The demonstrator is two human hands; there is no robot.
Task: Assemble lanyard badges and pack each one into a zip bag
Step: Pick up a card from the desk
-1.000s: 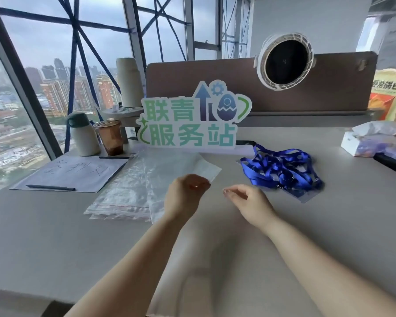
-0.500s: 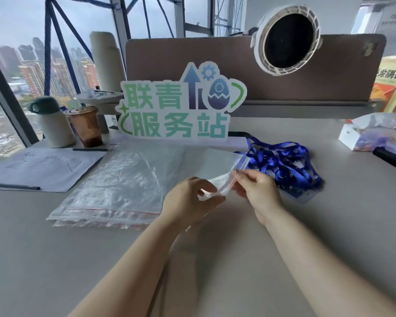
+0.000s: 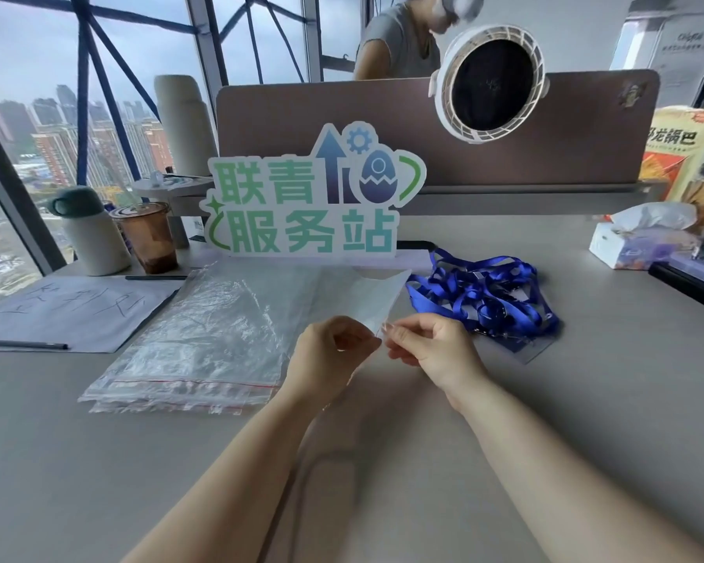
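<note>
I hold one clear zip bag (image 3: 372, 296) up over the middle of the desk. My left hand (image 3: 334, 355) pinches its near edge and my right hand (image 3: 431, 349) pinches the same edge from the other side, fingertips almost meeting. A stack of clear zip bags (image 3: 204, 331) with red seal lines lies flat to the left of my hands. A tangled pile of blue lanyards (image 3: 484, 294) lies to the right, with a clear badge holder (image 3: 529, 345) showing under its near edge.
A green and blue cut-out sign (image 3: 309, 205) stands behind the bags. At far left are a white flask (image 3: 90, 233), a brown drink cup (image 3: 149, 237), a sheet of paper (image 3: 74, 310) and a pen (image 3: 21, 344). A tissue box (image 3: 635, 241) sits at right. A person sits behind the divider (image 3: 565, 128).
My right hand came in from the side and took the bag's edge next to my left hand. The bag now stands more upright between both hands. The camera tilted up.
</note>
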